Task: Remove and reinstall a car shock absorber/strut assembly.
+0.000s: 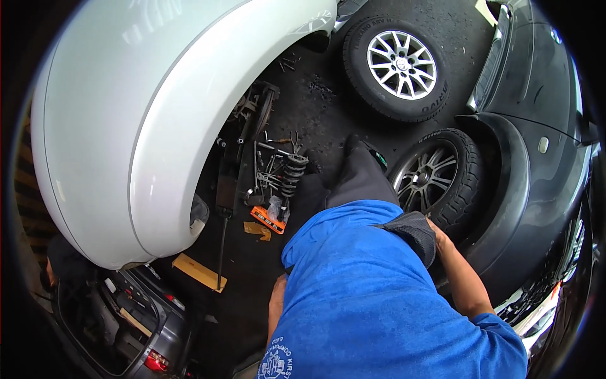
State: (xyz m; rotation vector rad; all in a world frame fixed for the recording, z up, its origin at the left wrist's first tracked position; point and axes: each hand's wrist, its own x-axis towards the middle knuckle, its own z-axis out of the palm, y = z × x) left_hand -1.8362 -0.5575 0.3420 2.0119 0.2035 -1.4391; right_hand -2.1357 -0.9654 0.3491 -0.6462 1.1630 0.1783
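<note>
My right hand (437,232) is at my right hip, against a bulging dark grey piece of fabric (413,235) that hides its fingers. Just beyond that hand is the dark-rimmed wheel (427,178) of a dark car. Of my left arm (276,303) only a strip shows along the left side of my blue shirt; the left hand is hidden behind it. Ahead of my left side, a coil-spring shock absorber (293,174) lies on the floor near several metal hand tools (268,165). An orange box (268,219) and clear plastic wrapping (275,207) are close to it.
A pale car fender (164,139) fills the left, over an exposed brake disc (265,114) and a floor jack's long handle (222,252). A loose silver-rimmed wheel (402,65) lies ahead. The dark car (543,82) borders the right. A cardboard strip (199,273) lies lower left.
</note>
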